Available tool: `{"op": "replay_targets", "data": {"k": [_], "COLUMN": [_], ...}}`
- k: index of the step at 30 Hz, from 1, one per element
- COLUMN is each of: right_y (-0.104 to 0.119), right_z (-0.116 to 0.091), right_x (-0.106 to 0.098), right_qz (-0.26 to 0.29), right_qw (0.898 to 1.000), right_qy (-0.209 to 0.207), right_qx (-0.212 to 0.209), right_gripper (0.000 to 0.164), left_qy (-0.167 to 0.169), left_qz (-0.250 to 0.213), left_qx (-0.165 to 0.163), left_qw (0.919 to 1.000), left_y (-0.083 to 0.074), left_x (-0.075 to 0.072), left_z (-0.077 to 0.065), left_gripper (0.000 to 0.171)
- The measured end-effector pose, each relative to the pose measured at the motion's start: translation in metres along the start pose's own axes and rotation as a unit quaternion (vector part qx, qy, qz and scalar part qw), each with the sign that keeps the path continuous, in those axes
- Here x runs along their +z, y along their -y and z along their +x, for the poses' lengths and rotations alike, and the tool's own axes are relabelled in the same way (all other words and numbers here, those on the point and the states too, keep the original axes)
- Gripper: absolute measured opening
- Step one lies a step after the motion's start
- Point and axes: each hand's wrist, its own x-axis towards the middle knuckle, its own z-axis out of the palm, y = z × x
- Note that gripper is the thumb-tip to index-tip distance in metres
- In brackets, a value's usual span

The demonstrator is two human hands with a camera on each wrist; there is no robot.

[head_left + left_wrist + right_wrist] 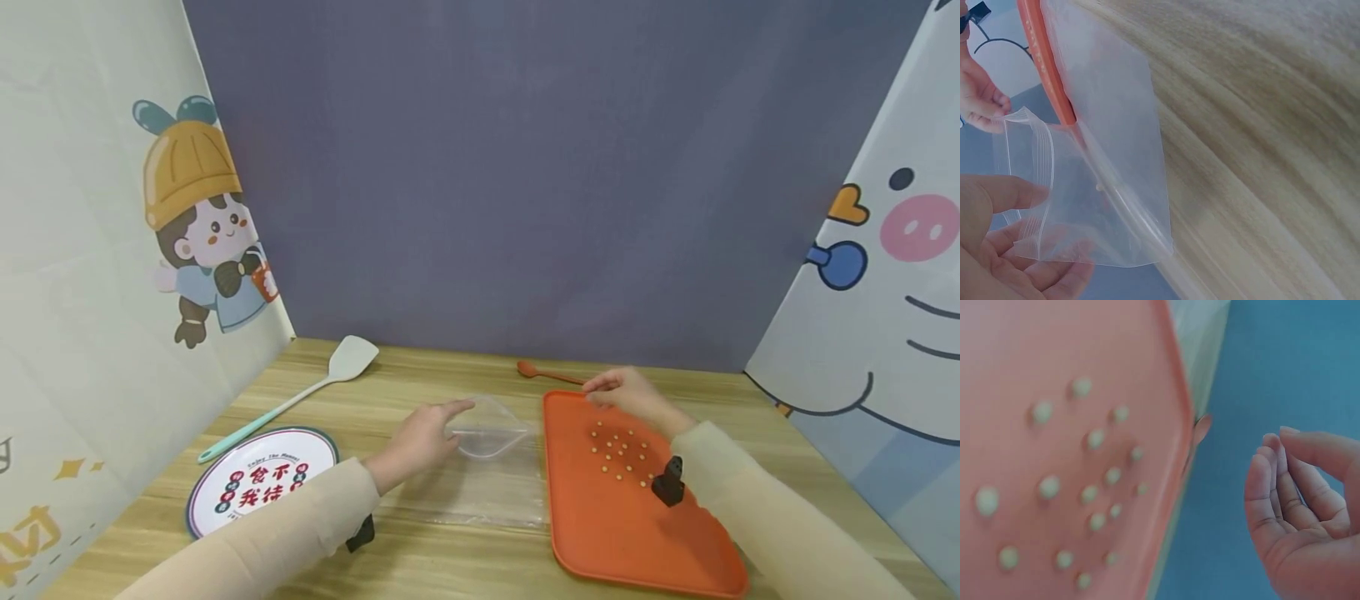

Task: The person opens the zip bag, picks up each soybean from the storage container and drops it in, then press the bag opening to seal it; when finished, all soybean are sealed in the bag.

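Observation:
A clear zip bag (495,467) lies between the plate and the tray, its mouth spread apart. My left hand (423,437) holds that mouth; in the left wrist view, finger and thumb lie at the ridged zip strip. One small pale bead-like piece (1099,187) shows in the bag. Over the far left corner of the orange tray (622,533) is my right hand (626,392), fingers bent and thumb close to the fingertips. Nothing shows at those tips, and I cannot tell whether they pinch a piece. Several round pale pieces (1049,487) lie scattered on the tray.
A decorated plate (262,479) sits at the left, with a white spatula (351,358) with a mint handle behind it. Beyond the tray's far edge lies a small orange-brown spoon (527,369). A grey backdrop (517,183) closes off the table's rear.

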Motion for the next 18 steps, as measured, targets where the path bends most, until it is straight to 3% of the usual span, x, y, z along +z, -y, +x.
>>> {"op": "replay_targets", "data": {"k": [7,11,18], "right_y": [-0.027,-0.041,-0.056], "right_z": [0.004,0.007,0.014], "right_x": [-0.007,-0.008,-0.007], "right_qz": [-0.034,-0.058,-0.055], "right_qw": [0.999,0.997,0.997], "right_qy": [0.005,0.012,0.038], "right_qx": [0.039,0.041,0.039], "right_gripper": [0.035,0.03,0.027], "left_qy": [0.003,0.005,-0.001], "left_qz": [0.006,0.008,0.014], "left_qx": [-0.004,-0.004,0.009], "left_qw": [1.0,1.0,0.9999], "left_y": [-0.001,-0.002,-0.004], "left_x": [0.0,0.001,0.001], "left_z": [0.001,0.001,0.001], "left_gripper": [0.061,0.062,0.06]}}
